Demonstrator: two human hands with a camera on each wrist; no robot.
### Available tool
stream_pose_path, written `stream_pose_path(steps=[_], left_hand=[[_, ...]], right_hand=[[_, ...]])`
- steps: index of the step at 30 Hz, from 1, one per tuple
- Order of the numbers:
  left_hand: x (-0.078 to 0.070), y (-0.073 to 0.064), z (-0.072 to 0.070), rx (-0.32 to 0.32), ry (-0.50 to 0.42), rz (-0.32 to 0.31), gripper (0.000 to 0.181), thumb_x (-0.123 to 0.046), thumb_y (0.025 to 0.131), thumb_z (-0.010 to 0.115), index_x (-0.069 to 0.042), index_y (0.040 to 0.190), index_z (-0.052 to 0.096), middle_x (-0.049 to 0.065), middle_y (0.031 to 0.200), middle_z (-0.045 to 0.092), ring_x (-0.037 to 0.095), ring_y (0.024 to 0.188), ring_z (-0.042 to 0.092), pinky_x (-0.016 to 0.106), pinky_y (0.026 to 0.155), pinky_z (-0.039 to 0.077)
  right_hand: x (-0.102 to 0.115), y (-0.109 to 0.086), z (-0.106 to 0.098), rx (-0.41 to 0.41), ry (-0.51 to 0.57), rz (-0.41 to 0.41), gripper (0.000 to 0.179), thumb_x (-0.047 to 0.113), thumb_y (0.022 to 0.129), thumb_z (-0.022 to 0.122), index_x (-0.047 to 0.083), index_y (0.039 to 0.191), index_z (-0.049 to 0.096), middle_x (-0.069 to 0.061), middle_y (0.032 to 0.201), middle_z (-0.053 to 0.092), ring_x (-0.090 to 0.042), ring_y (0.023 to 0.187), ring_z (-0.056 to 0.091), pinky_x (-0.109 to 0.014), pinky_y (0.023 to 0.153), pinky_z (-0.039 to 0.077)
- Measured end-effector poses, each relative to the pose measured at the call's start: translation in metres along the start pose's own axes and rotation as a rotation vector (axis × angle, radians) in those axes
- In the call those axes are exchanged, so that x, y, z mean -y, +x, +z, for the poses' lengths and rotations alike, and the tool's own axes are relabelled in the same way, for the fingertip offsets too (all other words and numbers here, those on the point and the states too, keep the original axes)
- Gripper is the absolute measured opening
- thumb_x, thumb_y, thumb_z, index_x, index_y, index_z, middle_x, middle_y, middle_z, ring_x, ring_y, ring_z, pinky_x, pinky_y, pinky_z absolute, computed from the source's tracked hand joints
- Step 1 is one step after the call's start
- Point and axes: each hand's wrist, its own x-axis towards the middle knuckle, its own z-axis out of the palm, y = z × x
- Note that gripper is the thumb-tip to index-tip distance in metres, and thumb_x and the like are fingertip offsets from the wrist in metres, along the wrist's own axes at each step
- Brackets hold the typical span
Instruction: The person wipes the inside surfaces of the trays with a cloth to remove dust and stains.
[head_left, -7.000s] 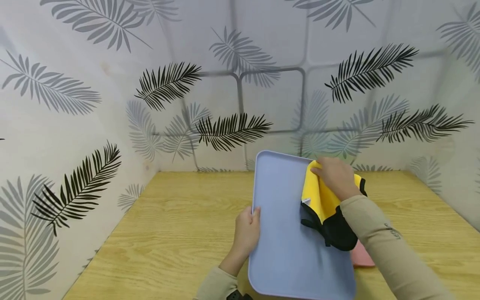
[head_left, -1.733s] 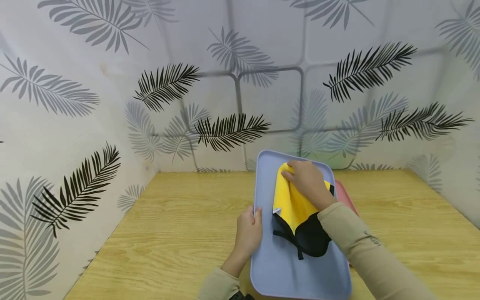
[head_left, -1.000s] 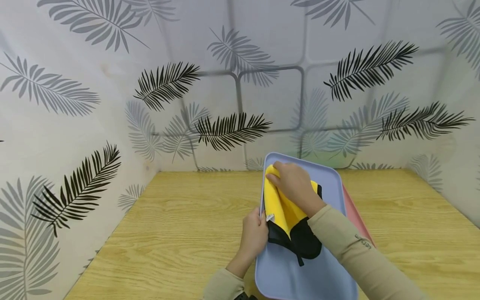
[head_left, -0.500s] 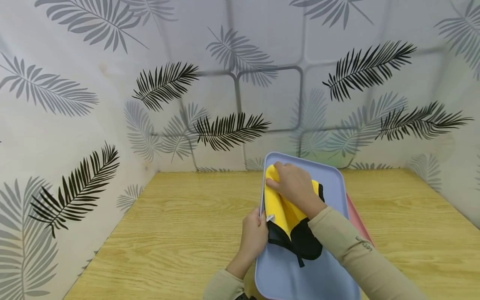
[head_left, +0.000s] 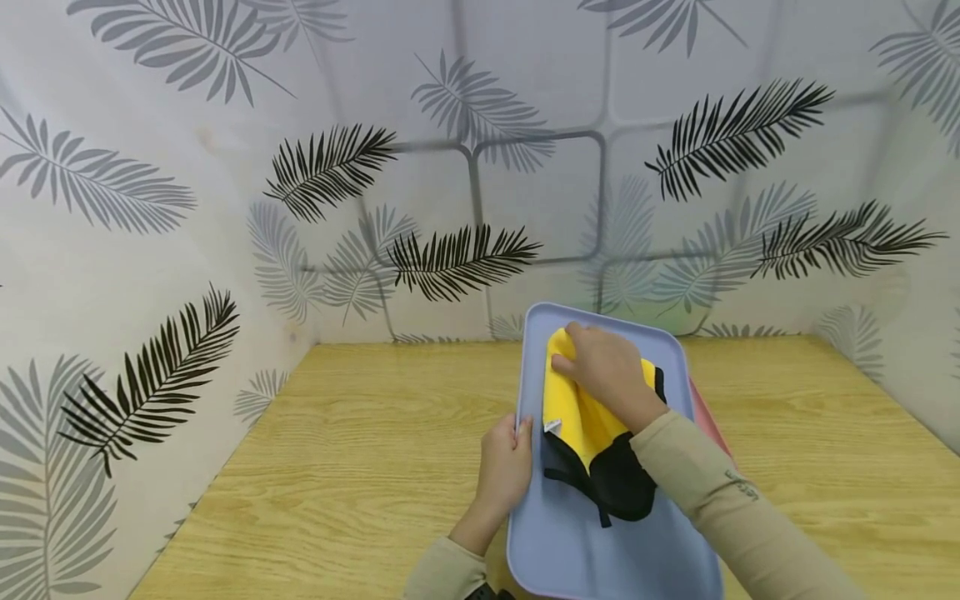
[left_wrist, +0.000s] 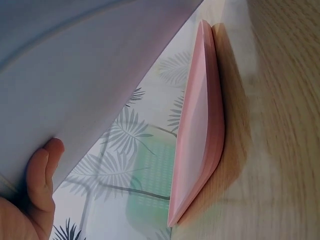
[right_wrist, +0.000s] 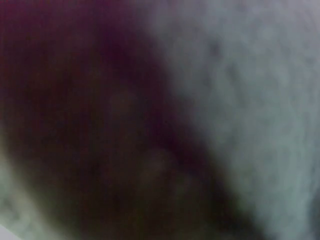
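Observation:
A light blue tray [head_left: 555, 546] is held tilted up above the table. My left hand [head_left: 504, 467] grips its left rim, thumb on the upper side; in the left wrist view the fingers [left_wrist: 41, 175] curl against its underside. With my right hand [head_left: 606, 371] I pinch a yellow and black cloth [head_left: 564, 404] that has a white tag and lies folded against the tray's upper face. Partly hidden behind the blue tray is a pink tray [head_left: 708, 421], seen resting on the table in the left wrist view. The right wrist view is dark and blurred.
The wooden table [head_left: 352, 467] reaches back to a translucent curtain [head_left: 540, 200] printed with leaves. A greenish perforated shape [left_wrist: 150, 175] shows through the curtain in the left wrist view.
Over the earlier frames my right hand carried the cloth from the tray's right side to its left edge. In the last half second it has shifted slightly right. The left hand keeps its grip.

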Motion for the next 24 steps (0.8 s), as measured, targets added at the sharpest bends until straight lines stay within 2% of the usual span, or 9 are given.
stream_pose_path(steps=[14,18,24], left_hand=[[0.002,0.003,-0.005,-0.012,0.000,-0.017,0.020,-0.004,0.091,0.047,0.006,0.075,0.054,-0.004,0.053,0.032,0.004,0.044,0.032,0.019,0.039,0.028],[0.005,0.004,-0.006,-0.021,0.007,-0.016,0.019,-0.003,0.090,0.047,0.008,0.079,0.056,-0.004,0.053,0.033,0.005,0.045,0.033,0.021,0.039,0.029],[0.006,0.006,-0.006,-0.030,0.021,-0.017,0.017,-0.001,0.089,0.047,0.008,0.078,0.057,-0.004,0.053,0.033,0.007,0.046,0.032,0.021,0.040,0.028]], right_hand=[[-0.022,-0.004,0.001,0.048,0.018,0.063,0.040,0.030,0.083,0.060,-0.003,0.106,0.055,-0.014,0.080,0.059,-0.025,0.059,0.050,-0.035,0.050,0.042],[-0.028,-0.004,0.002,0.046,0.006,0.062,0.040,0.029,0.083,0.060,-0.003,0.105,0.056,-0.012,0.073,0.056,-0.025,0.059,0.049,-0.036,0.053,0.042],[-0.036,-0.006,0.004,0.024,-0.006,0.048,0.034,0.027,0.081,0.059,-0.002,0.098,0.056,-0.006,0.056,0.041,-0.023,0.052,0.043,-0.032,0.048,0.034]])
